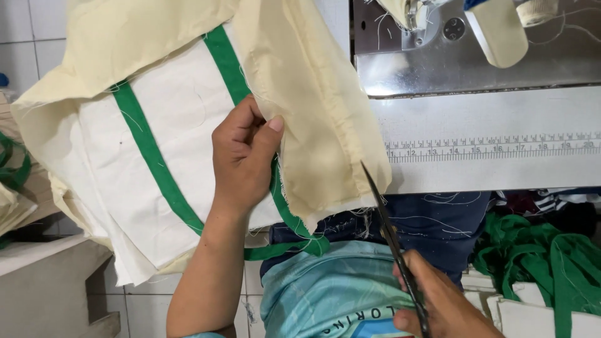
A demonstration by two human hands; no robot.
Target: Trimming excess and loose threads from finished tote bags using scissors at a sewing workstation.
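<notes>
Two hands at work, both bare. Left hand (241,156) pinches a fold of the cream cloth (313,94), thumb on top and fingers curled beneath, so the piece hangs lifted in front of the body rather than lying flat; held this way, its lower edge drops free toward the blades. Right hand (438,300) is wrapped around the handles of the scissors (385,225), low at the bottom right. Blades look nearly closed, pointing up and slightly left, tip right at the frayed lower corner of the cloth, where loose threads trail off.

Outward from the left hand: a white panel (144,144) is sewn onto the cream piece, bordered by a green band (150,156) that runs diagonally down both sides and loops loose below the wrist. The cloth is turned so the seam side faces the wearer, likely for a clear look at the edge.

Below the hands: light-blue shirt (325,294) and dark-blue lap, stray threads lying on it.

Upper right: sewing machine (451,56) with a shiny metal bed, and just under it a pale table edge carrying a printed ruler strip (494,150). Machine is well apart from the cloth corner being handled.

Right edge: heap of green fabric (538,256) beside stacked white pieces. Left edge: more green strips and cream pieces, partly cut off. Tiled floor underneath.
</notes>
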